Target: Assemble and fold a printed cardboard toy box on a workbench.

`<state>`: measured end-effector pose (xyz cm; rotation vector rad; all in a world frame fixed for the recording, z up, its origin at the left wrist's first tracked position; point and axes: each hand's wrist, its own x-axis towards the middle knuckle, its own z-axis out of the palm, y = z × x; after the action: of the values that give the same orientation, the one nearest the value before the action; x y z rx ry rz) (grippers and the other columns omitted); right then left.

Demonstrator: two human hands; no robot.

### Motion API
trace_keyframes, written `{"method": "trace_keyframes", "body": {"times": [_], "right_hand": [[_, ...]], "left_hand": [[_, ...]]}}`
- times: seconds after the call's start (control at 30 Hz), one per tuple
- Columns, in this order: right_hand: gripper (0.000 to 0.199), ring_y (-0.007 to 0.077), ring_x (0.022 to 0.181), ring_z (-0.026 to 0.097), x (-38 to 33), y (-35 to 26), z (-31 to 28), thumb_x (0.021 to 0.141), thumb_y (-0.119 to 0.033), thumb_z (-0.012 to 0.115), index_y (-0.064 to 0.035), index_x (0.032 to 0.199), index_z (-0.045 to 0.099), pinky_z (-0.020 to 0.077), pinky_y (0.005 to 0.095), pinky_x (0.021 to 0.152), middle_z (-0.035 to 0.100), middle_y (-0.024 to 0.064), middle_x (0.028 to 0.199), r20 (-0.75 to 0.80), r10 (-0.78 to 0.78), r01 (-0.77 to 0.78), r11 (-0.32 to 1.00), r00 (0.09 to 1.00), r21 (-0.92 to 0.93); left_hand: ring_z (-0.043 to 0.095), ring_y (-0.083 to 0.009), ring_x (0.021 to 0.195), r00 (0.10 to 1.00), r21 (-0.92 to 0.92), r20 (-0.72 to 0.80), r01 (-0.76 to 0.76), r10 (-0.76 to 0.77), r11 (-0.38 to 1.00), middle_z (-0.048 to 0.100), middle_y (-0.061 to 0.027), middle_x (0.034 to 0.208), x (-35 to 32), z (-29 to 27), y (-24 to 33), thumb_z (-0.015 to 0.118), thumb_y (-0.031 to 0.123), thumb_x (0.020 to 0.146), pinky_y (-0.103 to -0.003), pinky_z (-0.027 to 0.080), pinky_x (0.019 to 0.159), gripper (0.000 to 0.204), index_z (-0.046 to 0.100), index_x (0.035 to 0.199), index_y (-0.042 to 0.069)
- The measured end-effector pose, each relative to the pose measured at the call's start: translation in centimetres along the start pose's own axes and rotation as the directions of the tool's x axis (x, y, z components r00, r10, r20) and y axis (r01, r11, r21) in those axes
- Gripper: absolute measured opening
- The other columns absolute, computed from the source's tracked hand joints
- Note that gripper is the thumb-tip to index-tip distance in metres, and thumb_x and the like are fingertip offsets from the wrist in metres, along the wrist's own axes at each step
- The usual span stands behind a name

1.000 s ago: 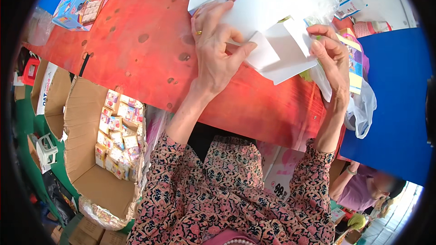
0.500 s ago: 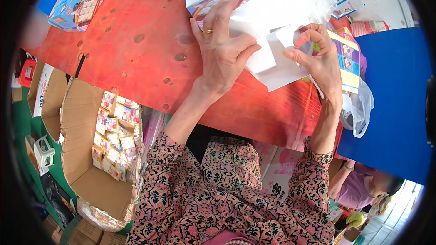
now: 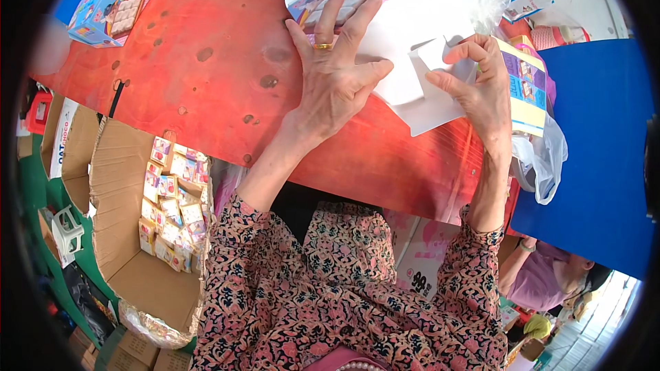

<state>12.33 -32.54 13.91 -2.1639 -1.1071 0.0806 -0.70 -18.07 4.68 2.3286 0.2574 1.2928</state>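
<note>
A flattened or partly folded cardboard box (image 3: 385,89) lies on the red table, its white inner side up and a colourful printed panel (image 3: 347,10) along its far left. My left hand (image 3: 333,72) rests on it with fingers spread, a gold ring on one. At the box's right end, my right hand (image 3: 478,72) curls its thumb and bent fingers around a small white flap (image 3: 432,55). Part of that grip is hidden. Glare washes out the middle of the box.
A blue printed box (image 3: 115,10) stands on the red table (image 3: 227,48) at far left. Clear plastic bags (image 3: 546,158) and a yellow-purple package (image 3: 526,86) are at right. An open carton (image 3: 130,199) of small packets sits lower left. Another person (image 3: 543,278) is at lower right.
My left fingers have spread apart and the left thumb has lifted off the white flap it was pressing. The right hand has barely shifted and keeps its curl around the flap.
</note>
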Motion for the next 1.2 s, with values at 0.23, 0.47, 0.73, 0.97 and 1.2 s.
{"method": "trace_keyframes", "body": {"times": [0.23, 0.47, 0.73, 0.97, 1.2], "right_hand": [[0.031, 0.0329, 0.096, 0.049, -1.1, -1.2, 1.3, 0.068, -0.007, 0.078, -0.002, 0.09, 0.058, 0.0419, 0.0391, 0.087, 0.05, 0.0152, 0.104, -0.036, -0.133, 0.117, 0.95, 0.99, -0.289], [0.024, 0.0326, 0.096, 0.052, -3.4, -1.8, 4.4, 0.069, -0.008, 0.069, 0.0, 0.089, 0.057, 0.0412, 0.0432, 0.081, 0.055, 0.0154, 0.103, -0.264, -0.317, 0.077, 0.759, 0.911, -0.647], [0.055, 0.0375, 0.097, 0.048, -5.7, -2.6, 7.6, 0.067, 0.011, 0.059, 0.0105, 0.12, 0.044, 0.0474, 0.0429, 0.079, 0.045, 0.0217, 0.114, -0.364, -0.191, 0.038, 0.921, 0.912, -0.387], [0.048, 0.0366, 0.093, 0.051, -5.3, -0.9, 8.8, 0.071, 0.008, 0.063, 0.0061, 0.116, 0.048, 0.0469, 0.0432, 0.078, 0.048, 0.0207, 0.108, -0.505, -0.111, 0.016, 0.982, 0.856, -0.19], [0.038, 0.0357, 0.087, 0.053, -4.9, 0.0, 9.0, 0.07, 0.007, 0.066, -0.0009, 0.104, 0.052, 0.0455, 0.0433, 0.074, 0.052, 0.0168, 0.096, -0.497, -0.022, -0.018, 0.997, 0.868, -0.074]], "left_hand": [[0.036, -0.0339, 0.132, 0.999, -0.104, -0.014, -0.03, 0.028, 0.994, 0.037, -0.0152, 0.145, 0.3, -0.5, -0.3, 0.079, 0.011, 0.065, -0.053, 0.023, 0.107, 0.028, 0.067, 0.091, 0.01], [0.042, -0.0366, 0.126, 0.996, 0.049, 0.032, 0.088, -0.089, 0.995, 0.042, -0.0213, 0.138, 1.6, -0.3, 0.5, 0.086, 0.018, 0.062, -0.046, 0.034, 0.101, 0.087, 0.038, 0.132, -0.001], [0.044, -0.0378, 0.122, 0.958, 0.141, 0.223, 0.152, -0.18, 0.978, 0.049, -0.0199, 0.129, 3.2, -0.9, 0.6, 0.088, 0.021, 0.058, -0.049, 0.039, 0.096, 0.093, 0.037, 0.133, -0.001], [0.042, -0.0384, 0.122, 0.956, 0.087, 0.263, 0.112, -0.132, 0.99, 0.046, -0.0196, 0.13, 3.2, -0.5, -0.1, 0.087, 0.022, 0.058, -0.05, 0.037, 0.098, 0.094, 0.036, 0.134, -0.001], [0.041, -0.0361, 0.126, 0.93, 0.015, 0.326, 0.174, -0.17, 0.985, 0.043, -0.022, 0.133, 3.0, -0.5, -0.2, 0.083, 0.02, 0.064, -0.045, 0.038, 0.102, 0.093, 0.032, 0.137, -0.005]]}}
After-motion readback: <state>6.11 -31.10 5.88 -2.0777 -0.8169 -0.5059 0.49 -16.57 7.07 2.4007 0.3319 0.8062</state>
